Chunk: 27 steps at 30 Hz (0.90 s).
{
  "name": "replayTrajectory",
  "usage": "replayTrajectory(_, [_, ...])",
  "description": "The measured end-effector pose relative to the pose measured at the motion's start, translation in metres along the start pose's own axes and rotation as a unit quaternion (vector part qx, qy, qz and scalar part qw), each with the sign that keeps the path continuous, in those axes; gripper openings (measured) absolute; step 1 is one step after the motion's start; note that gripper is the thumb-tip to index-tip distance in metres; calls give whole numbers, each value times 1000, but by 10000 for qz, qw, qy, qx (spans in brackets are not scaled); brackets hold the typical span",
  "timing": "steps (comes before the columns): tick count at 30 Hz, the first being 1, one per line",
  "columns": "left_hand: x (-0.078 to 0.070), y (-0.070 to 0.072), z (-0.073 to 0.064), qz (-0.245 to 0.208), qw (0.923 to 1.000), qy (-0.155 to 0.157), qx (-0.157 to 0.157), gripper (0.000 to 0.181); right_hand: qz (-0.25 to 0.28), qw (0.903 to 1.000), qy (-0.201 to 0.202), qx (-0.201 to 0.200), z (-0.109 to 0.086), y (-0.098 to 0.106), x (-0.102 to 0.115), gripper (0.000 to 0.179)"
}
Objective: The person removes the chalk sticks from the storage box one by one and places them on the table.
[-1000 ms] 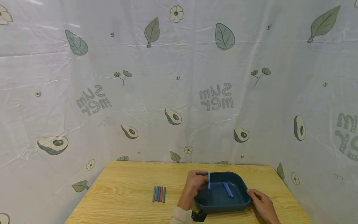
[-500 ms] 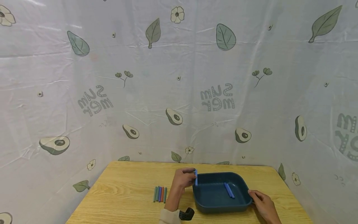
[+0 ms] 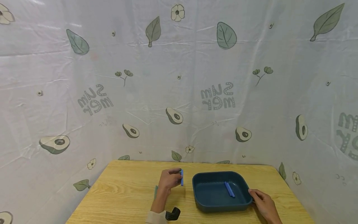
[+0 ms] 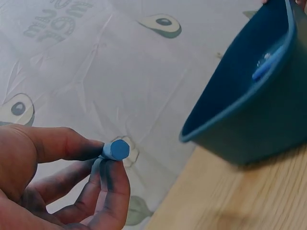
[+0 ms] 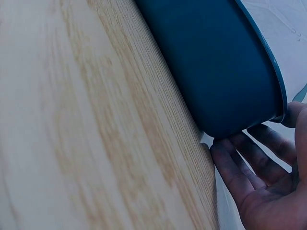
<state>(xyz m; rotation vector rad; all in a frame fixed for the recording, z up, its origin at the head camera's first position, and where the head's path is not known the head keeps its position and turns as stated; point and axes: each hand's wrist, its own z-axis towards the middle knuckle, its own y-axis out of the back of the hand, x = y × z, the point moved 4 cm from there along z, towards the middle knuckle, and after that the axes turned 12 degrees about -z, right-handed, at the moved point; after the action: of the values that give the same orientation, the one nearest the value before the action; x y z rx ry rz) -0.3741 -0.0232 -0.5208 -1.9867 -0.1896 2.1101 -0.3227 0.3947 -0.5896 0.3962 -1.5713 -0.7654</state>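
Observation:
My left hand (image 3: 169, 179) is raised over the table, left of a dark teal rectangular tub (image 3: 221, 209). Between thumb and fingertips it pinches a blue chalk stick (image 3: 182, 178), whose flat end (image 4: 120, 150) faces the left wrist camera; the fingertips look stained dark. Inside the tub, toward its right side, blue sticks (image 3: 229, 189) lie side by side. My right hand (image 3: 262, 203) holds the tub's right end, thumb at the rim and fingers (image 5: 261, 158) against the outer wall below. A green stick (image 3: 155, 191) shows beside the left forearm, which covers the sticks near it.
The wooden table (image 3: 126, 186) carries everything, its far edge close to a pale printed sheet (image 3: 151, 124) hanging behind and at both sides. A black band (image 3: 172, 214) is on my left wrist.
My left hand has carried the blue chalk stick leftward, from above the tub to outside its left wall. Its arm now covers most of the stick row. My right hand stays on the tub.

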Motion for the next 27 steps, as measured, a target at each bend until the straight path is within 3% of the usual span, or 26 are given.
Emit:
replayTrajectory(9, [-7,30,-6,455,9986,-153,-213,45,237,9997,-25,2,1,-1,0,67])
replayTrajectory(15, [-7,59,-12,715,9962,-157,-467,44,-86,9999,-28,-78,1,0,-1,66])
replayTrajectory(21, [-4,86,-14,787,9937,-172,-776,43,124,9999,-78,-77,1,0,-2,65])
replayTrajectory(27, [3,106,-13,870,9925,-46,-855,44,197,9997,-97,-114,1,0,-2,65])
